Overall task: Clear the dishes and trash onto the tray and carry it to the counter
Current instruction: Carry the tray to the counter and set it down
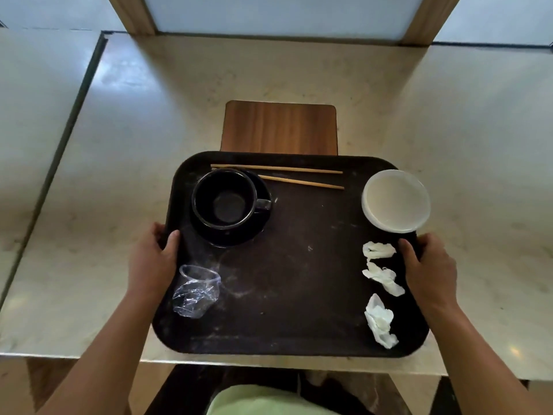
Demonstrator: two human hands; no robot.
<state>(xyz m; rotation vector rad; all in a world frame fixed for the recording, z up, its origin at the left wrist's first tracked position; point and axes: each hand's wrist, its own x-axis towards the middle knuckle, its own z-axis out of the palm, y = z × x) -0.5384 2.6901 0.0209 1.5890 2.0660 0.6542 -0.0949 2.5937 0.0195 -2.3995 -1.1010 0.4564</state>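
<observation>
"Two hands gripped a dark brown tray (299, 265) over a pale marble table (449, 130). The left hand (154, 260) was closed on the left rim, thumb on top; the right hand (429, 266) was closed on the right rim the same way."

"What did the tray look like?"

"Rectangular, rounded corners, its surface scuffed and dusty. Whether it rested on the table or was lifted, I could not tell."

"And on it?"

"At far left, a black cup (224, 199) stood in a black saucer (257, 232), handle pointing right. Behind them lay two wooden chopsticks (278, 168). A white bowl (395, 201) sat in the far right corner. Three crumpled white tissues (380, 322) ran down the right side, and a crushed clear plastic cup (196, 292) lay at near left, beside the left hand."

"Anything beyond?"

"A wooden chair back (279, 127) stood past the tray's far edge."
</observation>
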